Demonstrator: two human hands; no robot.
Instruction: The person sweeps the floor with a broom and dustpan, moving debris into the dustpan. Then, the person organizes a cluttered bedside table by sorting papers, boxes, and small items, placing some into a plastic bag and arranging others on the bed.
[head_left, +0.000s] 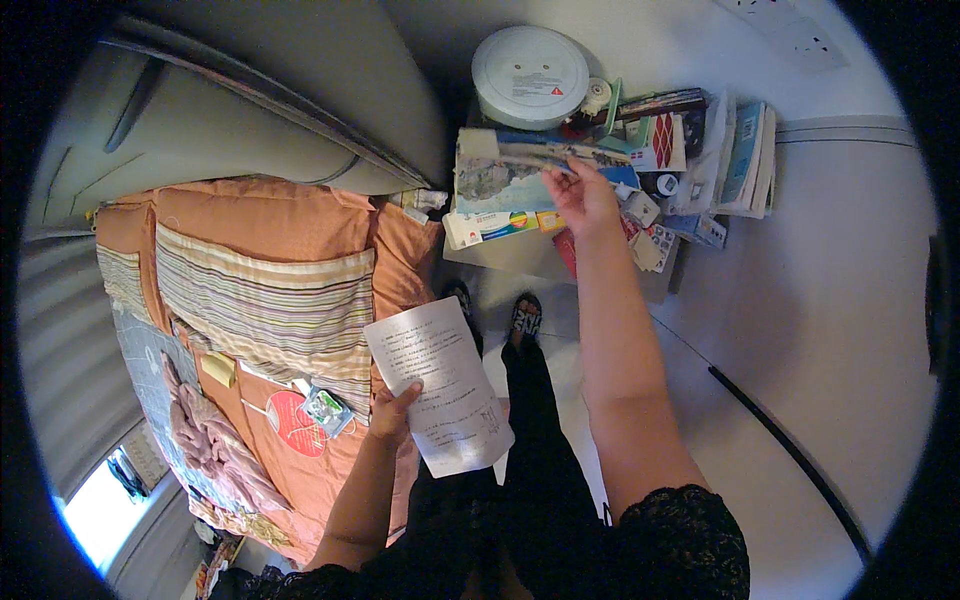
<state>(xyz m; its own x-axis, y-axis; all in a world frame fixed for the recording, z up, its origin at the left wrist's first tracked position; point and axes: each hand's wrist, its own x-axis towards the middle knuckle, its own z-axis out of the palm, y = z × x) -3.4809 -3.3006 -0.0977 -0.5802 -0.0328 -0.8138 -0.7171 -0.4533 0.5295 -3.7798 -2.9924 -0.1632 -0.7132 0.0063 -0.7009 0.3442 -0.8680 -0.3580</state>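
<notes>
My left hand [392,412] is closed on the edge of white paper [440,385] covered in handwritten lines, its thumb on top. The paper slants in front of my legs, beside the bed. Farther off, my right hand [582,197] reaches over a cluttered bedside table [520,258]. Its fingers pinch the right part of a flat booklet [505,183] with a pale landscape picture on its cover. Motion smears the booklet's upper edge. Partly under the booklet's near edge lies a white carton with a rainbow patch [485,228].
A round white lidded tub [530,78] stands behind the booklet. To the right are small boxes [655,245], a plastic bag [705,160] and upright books [750,160]. The orange-covered bed [270,205] fills the left. A black strip [790,455] runs along the right.
</notes>
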